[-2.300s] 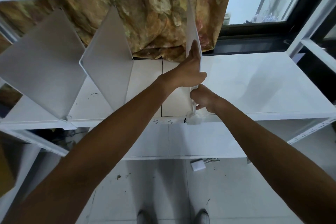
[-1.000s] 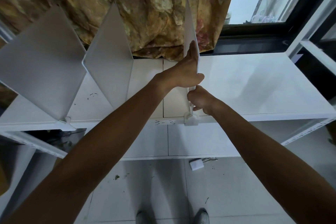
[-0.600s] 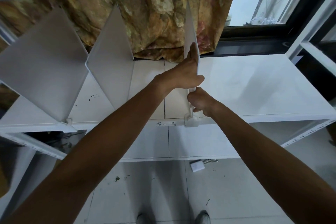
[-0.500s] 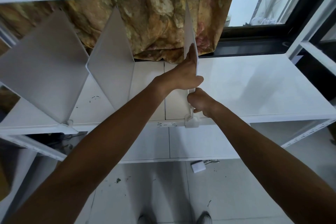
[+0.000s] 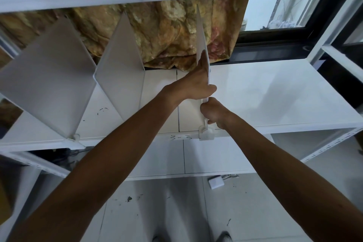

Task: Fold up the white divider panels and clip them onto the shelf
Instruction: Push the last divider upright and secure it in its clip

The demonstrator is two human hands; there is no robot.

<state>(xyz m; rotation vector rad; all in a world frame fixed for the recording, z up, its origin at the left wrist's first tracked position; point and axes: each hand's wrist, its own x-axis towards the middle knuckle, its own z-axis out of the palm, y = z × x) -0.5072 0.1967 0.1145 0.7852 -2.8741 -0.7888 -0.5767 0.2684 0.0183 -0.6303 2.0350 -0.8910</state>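
The thin white plastic divider panel (image 5: 200, 37) now stands upright on the glossy white metal shelf (image 5: 275, 94), seen edge-on and running from the front lip toward the back. The left grip (image 5: 198, 84) holds it about halfway up its front edge, thumb laid upward along the near face and a finger hooked round the edge. The right grip (image 5: 213, 111) is clenched round the same edge lower down, just above the small white plastic clip (image 5: 206, 133).

Two seconds ago that clip hung blurred and slightly below the lip. Now it sits squarely astride the front edge beside the handwritten "3-3" mark (image 5: 180, 137). Over the last second neither grip has shifted, nor has the panel (only the view has drifted a little). This looks like the final press to seat the clip, and it is probably home already.

Two more white divider panels, one at far left (image 5: 49, 76) and one next to it (image 5: 119, 65), already stand clipped on the shelf. If this one holds when let go, that makes three, with the bare right half of the shelf left for any others.
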